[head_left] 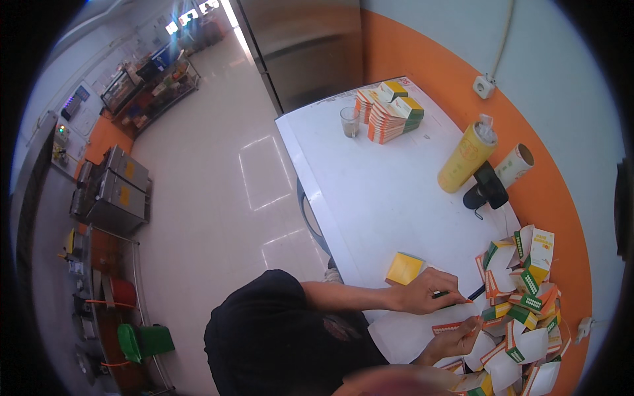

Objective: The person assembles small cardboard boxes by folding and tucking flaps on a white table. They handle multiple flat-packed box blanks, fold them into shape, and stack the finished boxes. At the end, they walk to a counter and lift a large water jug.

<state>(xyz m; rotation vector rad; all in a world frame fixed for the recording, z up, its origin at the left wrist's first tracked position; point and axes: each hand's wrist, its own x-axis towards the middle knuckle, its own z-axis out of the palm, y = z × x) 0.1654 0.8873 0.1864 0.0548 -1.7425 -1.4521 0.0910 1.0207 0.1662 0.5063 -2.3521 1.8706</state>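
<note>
My left hand (432,291) reaches over the table, its fingers closed on the upper edge of a small white and orange food carton (449,327). The carton's lower side is pinched by my right hand (456,340). It looks partly folded, and the fingers hide much of it. Close by my left hand lies a yellow and green carton (405,268). To the right of both hands spreads a heap of opened cartons (515,310) in white, orange, green and yellow.
Stacked flat cartons (389,119) and a clear glass (350,122) stand at the table's (370,198) far end. Along the orange wall are a yellow cylinder (467,158), a pale tube (515,165) and a black device (487,189). A steel cabinet (307,59) stands beyond.
</note>
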